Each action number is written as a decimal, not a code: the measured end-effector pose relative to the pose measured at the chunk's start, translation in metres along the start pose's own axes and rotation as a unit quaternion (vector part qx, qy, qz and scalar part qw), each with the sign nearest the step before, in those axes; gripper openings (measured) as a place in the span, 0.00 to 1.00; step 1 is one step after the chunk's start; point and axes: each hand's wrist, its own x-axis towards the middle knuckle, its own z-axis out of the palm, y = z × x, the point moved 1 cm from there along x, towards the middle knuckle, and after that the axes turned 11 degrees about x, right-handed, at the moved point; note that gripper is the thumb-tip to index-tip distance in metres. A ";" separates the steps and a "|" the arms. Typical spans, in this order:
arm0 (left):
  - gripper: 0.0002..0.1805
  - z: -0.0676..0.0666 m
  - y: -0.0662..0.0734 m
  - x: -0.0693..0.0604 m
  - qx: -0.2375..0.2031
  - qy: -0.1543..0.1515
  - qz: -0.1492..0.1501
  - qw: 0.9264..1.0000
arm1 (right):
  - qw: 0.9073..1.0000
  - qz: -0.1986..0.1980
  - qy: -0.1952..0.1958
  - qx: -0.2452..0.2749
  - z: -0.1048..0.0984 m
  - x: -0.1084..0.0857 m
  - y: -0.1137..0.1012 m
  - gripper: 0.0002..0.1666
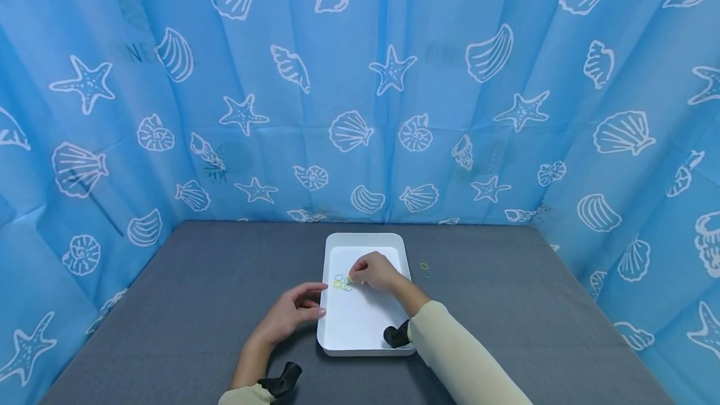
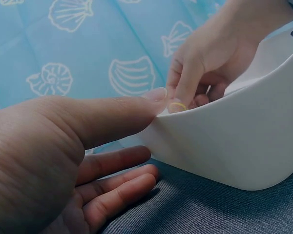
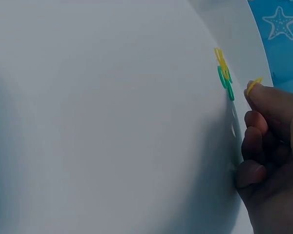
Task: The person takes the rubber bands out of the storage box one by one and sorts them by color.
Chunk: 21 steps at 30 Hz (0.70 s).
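Observation:
My right hand (image 1: 378, 272) is over a white tray (image 1: 351, 324), pinching a small yellow rubber band (image 3: 254, 86) between thumb and index finger. In the right wrist view its other fingers are curled in. Several yellow bands (image 3: 221, 60) and green bands (image 3: 225, 80) lie close together on the tray's floor, just beside the pinched one. At the tray's left side is my left hand (image 1: 289, 316). Its straight thumb (image 2: 122, 114) touches the rim, while the other fingers (image 2: 124, 195) extend loosely outside the wall, below the thumb.
On the grey cloth-covered table (image 1: 225, 267), right of the tray, lie a yellow band (image 1: 424, 265) and a faint green band (image 1: 427, 274). A blue curtain (image 1: 349, 167) with white shell prints hangs behind and along both sides.

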 end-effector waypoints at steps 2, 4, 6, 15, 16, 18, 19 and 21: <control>0.28 0.000 0.000 0.000 -0.001 0.000 -0.002 1.000 | 1.000 -0.001 0.005 0.005 -0.002 0.000 0.001 0.04; 0.28 0.001 0.001 0.000 -0.001 0.001 -0.003 1.000 | 1.000 0.000 0.010 0.009 -0.004 0.000 0.001 0.04; 0.29 0.001 0.001 0.000 0.000 0.001 -0.004 1.000 | 1.000 0.000 0.017 0.009 -0.007 0.000 0.002 0.04; 0.28 0.001 0.000 0.001 0.006 0.004 0.000 1.000 | 0.998 -0.033 0.044 0.009 -0.024 -0.004 -0.004 0.04; 0.28 0.002 0.000 0.001 0.007 0.004 0.000 1.000 | 0.998 -0.038 0.047 0.010 -0.027 -0.006 -0.006 0.05; 0.28 0.002 0.000 0.001 0.009 0.007 0.000 1.000 | 0.997 -0.048 0.050 0.017 -0.033 -0.008 -0.009 0.04; 0.28 0.002 0.001 0.001 0.010 0.008 -0.001 1.000 | 0.997 -0.053 0.052 0.020 -0.036 -0.009 -0.011 0.04; 0.28 0.002 0.001 0.000 0.012 0.011 -0.003 1.000 | 0.996 -0.063 0.056 0.023 -0.042 -0.011 -0.011 0.03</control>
